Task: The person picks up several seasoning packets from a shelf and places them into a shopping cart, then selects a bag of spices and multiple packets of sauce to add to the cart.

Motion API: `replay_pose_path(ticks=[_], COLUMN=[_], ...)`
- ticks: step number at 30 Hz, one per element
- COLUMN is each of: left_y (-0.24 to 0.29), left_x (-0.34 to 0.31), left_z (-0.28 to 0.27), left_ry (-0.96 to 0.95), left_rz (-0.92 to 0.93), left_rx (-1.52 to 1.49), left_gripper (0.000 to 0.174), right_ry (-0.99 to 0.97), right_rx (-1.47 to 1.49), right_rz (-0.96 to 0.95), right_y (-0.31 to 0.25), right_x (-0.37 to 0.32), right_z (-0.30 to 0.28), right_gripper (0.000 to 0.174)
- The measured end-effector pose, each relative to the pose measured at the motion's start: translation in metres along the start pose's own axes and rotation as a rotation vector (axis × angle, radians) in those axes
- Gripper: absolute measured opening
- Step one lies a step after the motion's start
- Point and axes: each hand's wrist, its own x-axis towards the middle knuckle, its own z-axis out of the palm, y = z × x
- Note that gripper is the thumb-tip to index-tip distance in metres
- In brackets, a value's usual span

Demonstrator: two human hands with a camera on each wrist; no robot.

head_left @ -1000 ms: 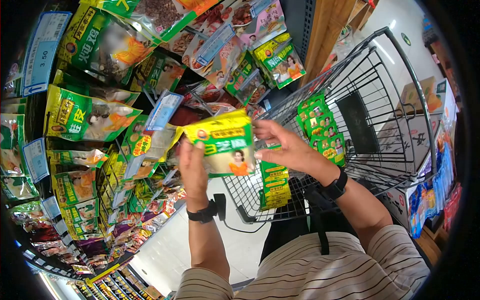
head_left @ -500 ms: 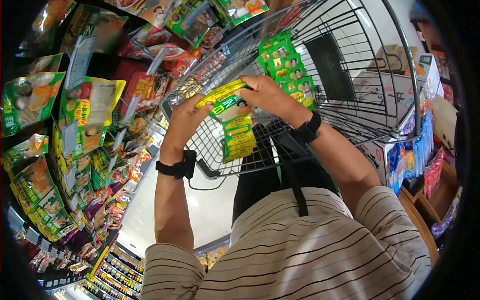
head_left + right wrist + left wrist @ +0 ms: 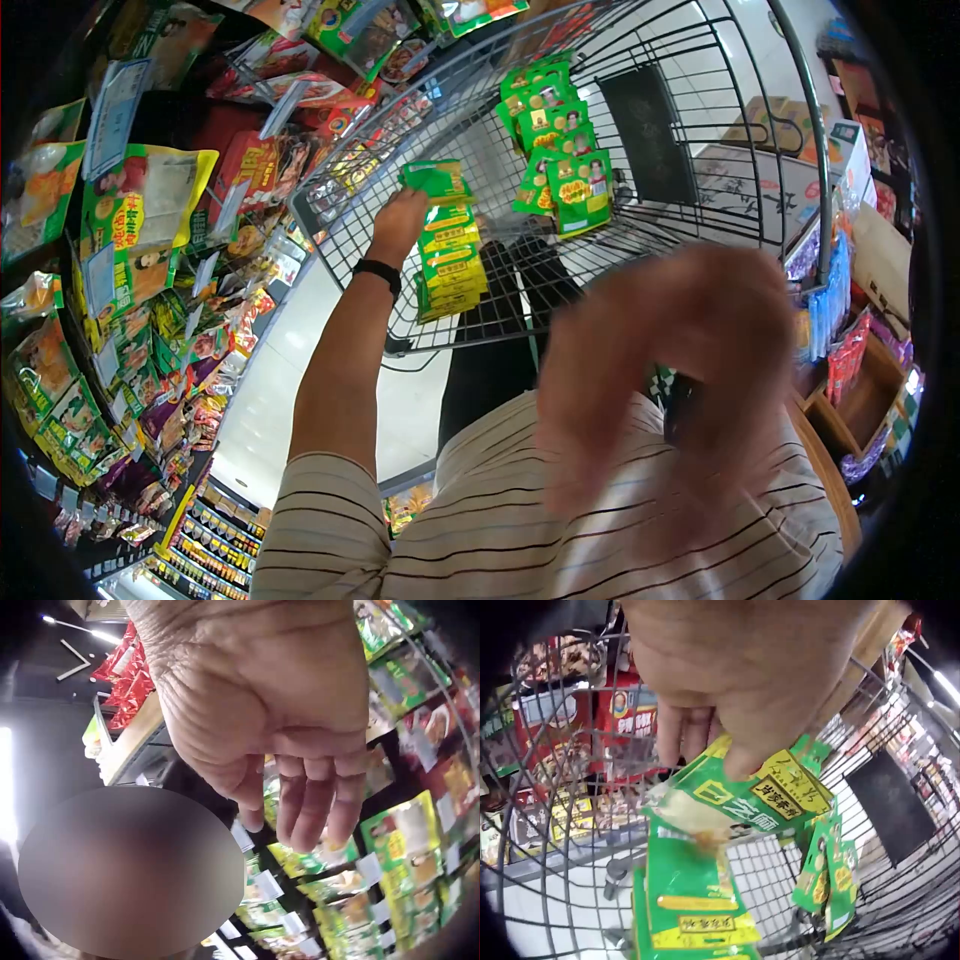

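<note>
Green and yellow plastic marks the packet [image 3: 731,804] in your left hand [image 3: 402,222], held inside the cart [image 3: 398,348] over the far end of a row [image 3: 448,262] of similar packets. Your left grip pinches its yellow edge, thumb on the printed face and fingers behind; this leaves most of the print exposed and, presumably, the flat body unfolded. Whether its lower edge touches the row cannot be told. In the row, each packet overlaps its neighbour so that the yellow bands show in steps, a layout likely chosen to save room and keep every one visible. A second group [image 3: 562,150], well apart from the row and near the black panel [image 3: 648,135], overlaps likewise; the gap probably keeps the two sets distinct. Your right hand [image 3: 277,716], blurred in the head view, holds nothing, its fingers loosely curled: one hand suffices for so light a load.
</note>
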Motion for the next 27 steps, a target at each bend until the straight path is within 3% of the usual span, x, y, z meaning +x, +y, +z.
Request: replay_pose_path(ticks=[4,8,11,12,18,21,27], left_y=[-0.003,-0.008,0.014,0.024,0.040,0.036,0.044], left_x=[-0.032,-0.057,-0.049,-0.038,0.011,0.042,0.068], left_z=[0.027,0.060,0.032,0.020,0.027,0.042,0.073], left_ry=[-0.396,-0.624,-0.733,-0.811,-0.377,-0.299,-0.467], left_rz=[0.026,0.041,0.028,0.010,0.135,0.110,0.096], left_rx=[0.094,0.184,0.162,0.130,0.174,0.114,0.176], left_gripper=[0.014,0.015,0.024,0.037,0.055,0.068,0.083], right_ry=[-0.103,-0.150,-0.167,-0.171,-0.198,-0.196,-0.181], right_rx=[0.112,0.167,0.197,0.211,0.264,0.286,0.309], right_rz=[-0.068,-0.098,-0.105,-0.110,-0.122,-0.120,-0.119], right_y=[-0.012,-0.018,-0.019,-0.019,-0.018,-0.015,-0.010], right_x=[-0.007,-0.010,-0.010,-0.010,-0.013,-0.015,-0.015], right_z=[0.007,0.006,0.001,0.000,-0.016,-0.025,-0.042], right_gripper=[0.018,0.017,0.017,0.017,0.016,0.015,0.014])
